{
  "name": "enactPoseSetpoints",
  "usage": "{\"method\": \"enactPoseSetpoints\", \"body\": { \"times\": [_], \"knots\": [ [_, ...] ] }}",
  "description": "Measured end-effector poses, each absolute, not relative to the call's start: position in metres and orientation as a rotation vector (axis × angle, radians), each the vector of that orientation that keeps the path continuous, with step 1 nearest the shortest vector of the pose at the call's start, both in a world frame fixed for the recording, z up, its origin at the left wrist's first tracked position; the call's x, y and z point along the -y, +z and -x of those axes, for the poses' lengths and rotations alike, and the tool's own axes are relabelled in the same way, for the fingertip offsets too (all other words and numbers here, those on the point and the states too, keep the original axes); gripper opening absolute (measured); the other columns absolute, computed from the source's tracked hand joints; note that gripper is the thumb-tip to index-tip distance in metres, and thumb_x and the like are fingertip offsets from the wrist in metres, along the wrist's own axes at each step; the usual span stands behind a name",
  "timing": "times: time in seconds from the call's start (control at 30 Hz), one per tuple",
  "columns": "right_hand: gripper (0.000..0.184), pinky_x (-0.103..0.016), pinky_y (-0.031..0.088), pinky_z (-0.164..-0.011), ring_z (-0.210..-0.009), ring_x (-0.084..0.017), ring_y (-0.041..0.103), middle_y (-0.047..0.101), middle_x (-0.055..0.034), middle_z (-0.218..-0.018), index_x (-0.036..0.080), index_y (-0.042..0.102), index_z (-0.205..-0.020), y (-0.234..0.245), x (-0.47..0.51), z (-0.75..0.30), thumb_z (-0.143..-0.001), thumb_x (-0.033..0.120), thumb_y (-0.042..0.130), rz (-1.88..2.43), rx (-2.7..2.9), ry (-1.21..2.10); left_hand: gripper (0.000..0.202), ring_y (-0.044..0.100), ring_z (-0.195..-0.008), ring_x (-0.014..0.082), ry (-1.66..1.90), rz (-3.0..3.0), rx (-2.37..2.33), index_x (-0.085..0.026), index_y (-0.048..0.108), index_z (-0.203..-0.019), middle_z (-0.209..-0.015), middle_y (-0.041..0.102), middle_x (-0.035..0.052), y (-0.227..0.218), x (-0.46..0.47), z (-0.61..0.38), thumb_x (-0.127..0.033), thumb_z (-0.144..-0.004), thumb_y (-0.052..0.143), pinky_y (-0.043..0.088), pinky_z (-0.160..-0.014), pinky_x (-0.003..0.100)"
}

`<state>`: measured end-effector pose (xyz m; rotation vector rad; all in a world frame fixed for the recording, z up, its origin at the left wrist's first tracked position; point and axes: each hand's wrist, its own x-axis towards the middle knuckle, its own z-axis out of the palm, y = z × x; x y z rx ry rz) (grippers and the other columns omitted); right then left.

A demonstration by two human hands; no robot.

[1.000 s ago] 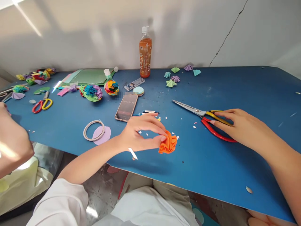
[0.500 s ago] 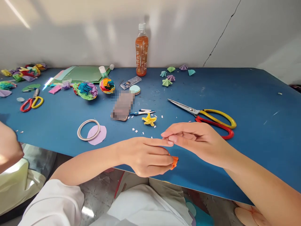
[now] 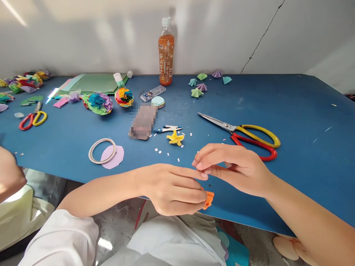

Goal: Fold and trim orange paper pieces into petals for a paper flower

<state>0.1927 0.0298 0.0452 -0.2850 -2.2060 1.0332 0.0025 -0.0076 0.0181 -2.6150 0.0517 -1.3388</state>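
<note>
Left hand (image 3: 172, 189) has its fingers (image 3: 188, 195) curled around an orange folded-paper piece (image 3: 210, 200), which pokes out past them near the front edge of the tabletop (image 3: 305, 166). Right hand (image 3: 235, 168) bunches its fingertips by the left index tip; from here I can't tell if anything's pinched. Red-and-yellow scissors (image 3: 229, 128) lie just beyond the right hand. Yellow paper flower (image 3: 175, 137) sits ahead, white paper scraps (image 3: 160, 152) nearby.

We've just got the one head cam, looking forward and down: our shirt (image 3: 163, 240) is super close, then the table (image 3: 305, 122), with the wall (image 3: 222, 37) farthest off up top.
</note>
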Motion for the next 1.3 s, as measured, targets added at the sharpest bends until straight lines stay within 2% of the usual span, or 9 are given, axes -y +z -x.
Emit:
{"method": "enactPoseSetpoints", "body": {
  "times": [0.27, 0.47, 0.57, 0.7, 0.9, 1.13, 1.3],
  "knots": [
    [0.021, -0.019, 0.055, -0.062, -0.078, -0.010, 0.067, 0.069, 0.0006, -0.088, 0.028, 0.063, -0.093, 0.046, -0.032, -0.196, -0.083, 0.010, 0.059, 0.307, 2.338, 0.743, 0.020, 0.067, -0.066, 0.0084, -1.277, 2.721, -0.015, -0.023, 0.065, -0.064, -0.077, 0.073, -0.0042, 0.019, 0.005, 0.000, -0.015, -0.083, 0.063, 0.059, -0.092, 0.023],
    [0.015, -0.024, 0.053, -0.059, -0.074, -0.014, 0.066, 0.068, 0.0003, -0.082, 0.027, 0.059, -0.088, 0.043, -0.026, -0.192, -0.086, 0.014, 0.052, 0.500, 2.320, 0.661, 0.021, 0.068, -0.065, 0.0073, -1.300, 2.807, 0.081, -0.023, 0.060, -0.062, -0.076, 0.073, -0.0055, 0.017, 0.006, 0.001, -0.015, -0.081, 0.065, 0.056, -0.097, 0.022],
    [0.011, -0.026, 0.053, -0.062, -0.072, -0.013, 0.064, 0.065, 0.0004, -0.083, 0.026, 0.056, -0.086, 0.042, -0.022, -0.190, -0.087, 0.016, 0.052, 0.690, 2.173, 0.574, 0.014, 0.068, -0.066, 0.0083, -1.303, 2.683, 0.148, -0.021, 0.063, -0.070, -0.079, 0.074, -0.0034, 0.014, 0.004, 0.002, -0.019, -0.083, 0.063, 0.056, -0.098, 0.028],
    [0.007, -0.026, 0.055, -0.062, -0.073, -0.012, 0.062, 0.063, -0.0001, -0.087, 0.027, 0.056, -0.087, 0.041, -0.015, -0.190, -0.088, 0.020, 0.054, 0.757, 1.956, 0.654, 0.004, 0.067, -0.066, 0.0098, -1.414, 2.563, 0.544, -0.017, 0.063, -0.081, -0.079, 0.073, 0.0010, 0.005, -0.002, 0.003, -0.019, -0.083, 0.061, 0.055, -0.097, 0.038],
    [0.012, -0.028, 0.052, -0.060, -0.072, -0.013, 0.062, 0.066, 0.0022, -0.086, 0.028, 0.056, -0.086, 0.036, -0.012, -0.190, -0.083, 0.018, 0.060, 0.812, 2.018, 0.588, 0.006, 0.067, -0.072, 0.0102, -1.639, 2.626, 0.878, -0.014, 0.063, -0.078, -0.083, 0.070, 0.0075, -0.003, -0.008, 0.002, -0.017, -0.083, 0.061, 0.057, -0.067, 0.021],
    [0.014, -0.030, 0.056, -0.059, -0.073, -0.015, 0.066, 0.068, 0.0018, -0.087, 0.029, 0.051, -0.090, 0.030, -0.009, -0.186, -0.083, 0.022, 0.061, 0.925, 2.019, 0.646, 0.005, 0.070, -0.075, 0.0121, -1.704, 2.637, 0.910, -0.013, 0.064, -0.083, -0.083, 0.074, 0.0086, 0.005, -0.004, 0.004, -0.018, -0.084, 0.062, 0.058, -0.070, 0.020],
    [0.017, -0.027, 0.058, -0.064, -0.081, -0.014, 0.068, 0.068, 0.0026, -0.088, 0.027, 0.048, -0.092, 0.027, -0.012, -0.186, -0.083, 0.022, 0.061, 0.892, 1.973, 0.690, 0.004, 0.072, -0.085, 0.0144, -1.760, 2.742, 0.935, -0.012, 0.066, -0.086, -0.088, 0.076, 0.0094, 0.012, -0.002, 0.005, -0.014, -0.083, 0.063, 0.058, -0.081, 0.022]
  ]
}}
